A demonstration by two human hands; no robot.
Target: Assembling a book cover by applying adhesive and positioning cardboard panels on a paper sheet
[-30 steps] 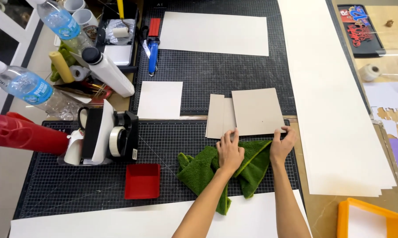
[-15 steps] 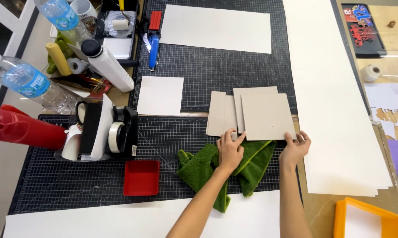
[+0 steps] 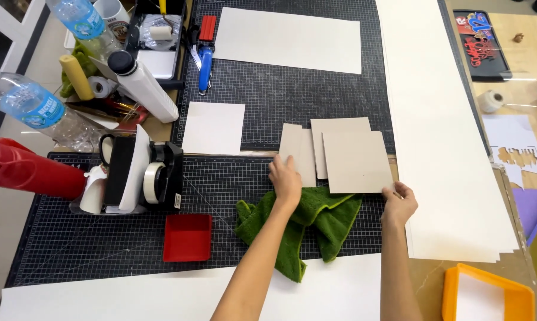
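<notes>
Head view: our right hand (image 3: 399,205) pinches the top grey board (image 3: 356,161) by its near corner to shift it; left hand (image 3: 286,178) lies flat, steadying the boards beneath (image 3: 298,154), green cloth (image 3: 304,223) just behind both

Both hands forward, left (image 3: 286,178) flat, right (image 3: 399,205) pinching.

Showing two bare forearms entering from the bottom edge, both slim and uncovered up to where the picture is cutting them off, with no sleeve reaching into view. Ending in the left hand (image 3: 286,178) and the right hand (image 3: 399,205), each carrying nothing on wrist or fingers that can be made out: no glove, watch, ring or band appearing. Fingernails looking short and plain, though too small here for telling more.
</notes>
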